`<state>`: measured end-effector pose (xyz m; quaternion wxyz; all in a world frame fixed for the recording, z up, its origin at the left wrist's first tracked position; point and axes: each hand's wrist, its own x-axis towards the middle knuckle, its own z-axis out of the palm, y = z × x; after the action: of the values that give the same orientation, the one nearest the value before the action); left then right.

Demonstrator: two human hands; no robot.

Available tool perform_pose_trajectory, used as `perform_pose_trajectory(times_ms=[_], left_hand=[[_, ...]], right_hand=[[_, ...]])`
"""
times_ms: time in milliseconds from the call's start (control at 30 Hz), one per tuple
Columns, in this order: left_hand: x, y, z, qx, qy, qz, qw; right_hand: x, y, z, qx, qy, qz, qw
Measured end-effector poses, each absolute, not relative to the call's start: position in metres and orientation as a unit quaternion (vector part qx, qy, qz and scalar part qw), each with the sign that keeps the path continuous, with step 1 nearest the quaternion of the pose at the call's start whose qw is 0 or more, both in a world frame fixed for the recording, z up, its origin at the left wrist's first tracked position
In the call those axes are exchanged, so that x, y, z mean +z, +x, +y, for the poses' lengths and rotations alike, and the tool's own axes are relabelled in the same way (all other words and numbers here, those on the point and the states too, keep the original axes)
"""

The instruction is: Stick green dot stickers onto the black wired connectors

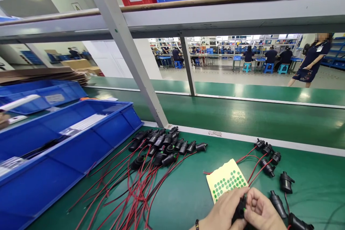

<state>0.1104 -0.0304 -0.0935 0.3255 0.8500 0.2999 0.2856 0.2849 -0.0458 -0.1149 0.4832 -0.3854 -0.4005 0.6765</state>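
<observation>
My left hand (225,210), with a dark beaded bracelet at the wrist, is closed around a small black pump (238,212) near the bottom edge. My right hand (262,210) has its fingers pinched against the same pump, right by a green dot on its side. Part of the pump is hidden behind the fingers. Just beyond my hands lies a pale yellow sheet of round green stickers (228,179). Several more black pumps (267,168) with red wires lie past the sheet and to the right of my right hand.
A larger heap of black pumps (161,147) with long red and black wires (140,187) spreads over the green table (188,190). Left of it stands a long blue bin (81,151). A slanted white post (129,50) carries a shelf overhead. People sit and walk in the background.
</observation>
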Motion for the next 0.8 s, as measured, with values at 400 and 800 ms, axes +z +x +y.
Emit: perform_pose_trajectory(times_ms=[400,800], left_hand=[[-0.095,0.108,-0.031,0.302,0.808,0.307,0.402],[-0.102,0.119,-0.028,0.377,0.713,0.343,0.481]], right_hand=[[-0.111,0.287,-0.043,0.723,-0.376,-0.401,0.418],[-0.11,0.288,-0.043,0.728,-0.358,-0.329,0.483]])
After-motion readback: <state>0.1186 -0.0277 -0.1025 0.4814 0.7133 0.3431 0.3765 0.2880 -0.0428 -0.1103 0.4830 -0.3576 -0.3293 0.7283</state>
